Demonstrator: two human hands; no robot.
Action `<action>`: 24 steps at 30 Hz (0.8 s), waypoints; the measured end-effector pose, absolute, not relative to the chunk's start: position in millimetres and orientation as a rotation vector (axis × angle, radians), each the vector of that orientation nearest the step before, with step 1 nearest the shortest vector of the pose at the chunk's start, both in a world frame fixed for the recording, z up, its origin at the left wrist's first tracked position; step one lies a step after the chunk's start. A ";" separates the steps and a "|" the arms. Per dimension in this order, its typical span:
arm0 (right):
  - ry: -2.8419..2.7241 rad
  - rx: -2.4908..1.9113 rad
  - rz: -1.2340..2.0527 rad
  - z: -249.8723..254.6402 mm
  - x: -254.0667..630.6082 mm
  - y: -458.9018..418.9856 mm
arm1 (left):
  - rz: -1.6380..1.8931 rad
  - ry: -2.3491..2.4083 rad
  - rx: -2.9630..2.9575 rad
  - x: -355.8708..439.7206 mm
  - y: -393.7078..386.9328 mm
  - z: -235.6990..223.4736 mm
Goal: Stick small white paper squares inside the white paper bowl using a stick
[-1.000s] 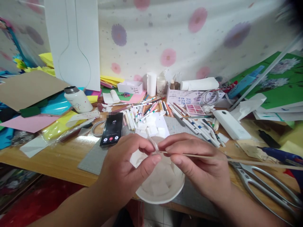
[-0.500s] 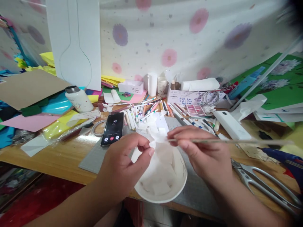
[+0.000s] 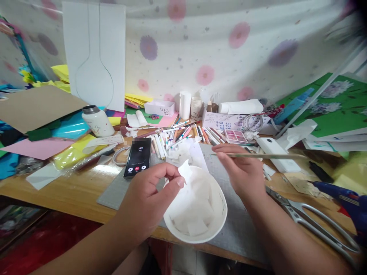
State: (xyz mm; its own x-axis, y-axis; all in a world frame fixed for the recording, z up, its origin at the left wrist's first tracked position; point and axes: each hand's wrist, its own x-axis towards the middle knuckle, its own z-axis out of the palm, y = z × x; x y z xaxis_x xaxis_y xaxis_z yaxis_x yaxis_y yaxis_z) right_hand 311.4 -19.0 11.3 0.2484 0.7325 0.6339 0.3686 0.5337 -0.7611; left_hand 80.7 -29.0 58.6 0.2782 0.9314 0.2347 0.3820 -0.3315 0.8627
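Observation:
Between thumb and fingers, my left hand (image 3: 160, 191) pinches a small torn piece of white paper (image 3: 185, 172) above the left rim of a bowl. That white bowl (image 3: 219, 223) stands at the table's front edge, with paper scraps stuck to its inside. To the right of the bowl and raised above the mat, my right hand (image 3: 239, 166) holds a thin stick-like tool, probably a paintbrush (image 3: 275, 156). It lies nearly level, its long shaft pointing right; its tip is too faint to make out. Several loose paper scraps (image 3: 183, 154) lie behind the bowl.
A phone (image 3: 138, 157) lies on the grey mat (image 3: 111, 191) at the left. Many markers (image 3: 160, 145) are spread behind the bowl. Scissors (image 3: 312, 221), a blue glue gun (image 3: 341, 194) and a white power bank (image 3: 278, 154) are at the right. A white bottle (image 3: 97, 121) stands at the left.
My right hand has moved away to the right from the paper, taking the brush-like tool along. The paper piece in my left hand now stands up in plain view.

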 end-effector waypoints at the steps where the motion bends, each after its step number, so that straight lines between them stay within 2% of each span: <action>1: -1.337 -0.986 0.310 14.7 308.7 -25.7 | 1.003 1.176 1.860 80.9 -28.9 58.1; 4: -1.380 -0.671 0.515 26.3 300.7 -45.9 | 0.991 1.139 1.919 83.1 -28.8 55.7; 9: -1.535 -0.616 0.799 41.9 292.8 -60.3 | 1.114 1.012 2.058 86.9 -26.8 48.5; 18: -1.501 -0.518 0.897 44.4 289.0 -59.3 | 1.055 0.958 1.901 84.4 -26.9 48.6; 24: -1.506 -0.501 0.902 46.2 287.4 -59.9 | 1.134 0.962 1.828 79.5 -28.4 38.9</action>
